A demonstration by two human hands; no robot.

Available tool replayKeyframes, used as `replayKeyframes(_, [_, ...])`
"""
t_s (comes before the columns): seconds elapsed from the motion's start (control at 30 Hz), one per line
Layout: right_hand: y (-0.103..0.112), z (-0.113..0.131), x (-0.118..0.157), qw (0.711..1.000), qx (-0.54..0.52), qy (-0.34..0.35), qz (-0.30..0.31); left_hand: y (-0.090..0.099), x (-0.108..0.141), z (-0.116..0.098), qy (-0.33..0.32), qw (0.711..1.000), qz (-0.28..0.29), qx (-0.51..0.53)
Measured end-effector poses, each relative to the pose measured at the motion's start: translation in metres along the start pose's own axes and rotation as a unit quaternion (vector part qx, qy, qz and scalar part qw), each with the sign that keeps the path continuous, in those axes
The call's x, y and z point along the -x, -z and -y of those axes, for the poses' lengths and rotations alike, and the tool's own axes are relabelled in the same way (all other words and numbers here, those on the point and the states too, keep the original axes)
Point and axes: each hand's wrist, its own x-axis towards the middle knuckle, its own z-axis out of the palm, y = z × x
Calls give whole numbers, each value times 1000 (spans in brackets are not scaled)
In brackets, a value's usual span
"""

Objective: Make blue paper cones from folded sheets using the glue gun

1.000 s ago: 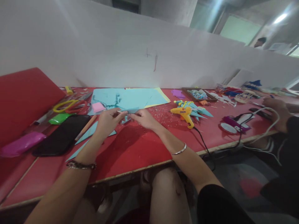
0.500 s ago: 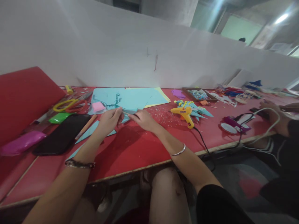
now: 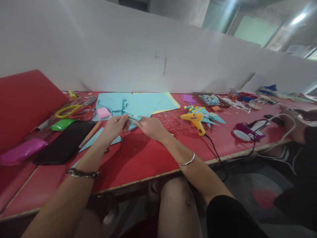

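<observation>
Count from my end: 2 hands, left hand (image 3: 118,125) and right hand (image 3: 151,127). 2 wristbands: dark braided bracelet (image 3: 83,174), shiny silver bangle (image 3: 188,160). 1 yellow plastic glue gun (image 3: 194,119). 2 glossy packets: green packet (image 3: 62,125), magenta packet (image 3: 23,151). 1 black flat rectangular case (image 3: 64,142). 1 pink square pad (image 3: 103,112). 1 brown shallow tray (image 3: 226,106). 1 orange slim stick (image 3: 90,134). Light-blue paper pieces (image 3: 135,118) overlap; I can't get a number.
</observation>
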Motion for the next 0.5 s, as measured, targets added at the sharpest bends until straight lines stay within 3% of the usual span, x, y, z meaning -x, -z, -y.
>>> replayKeyframes(0.13, [-2,-3,-1,998,-62,0,1,-1,-2,5,12,1000,6,-5])
replayKeyframes(0.23, [-2,-8,0,982,-186,15,-9,0,0,5,-32,998,-10,-52])
replayKeyframes(0.37, [4,-15,1,917,-393,-11,65,2,5,0,-104,991,2,-85])
replayKeyframes(0.5, [6,-18,3,862,-490,7,128,4,7,-2,-126,985,18,-114])
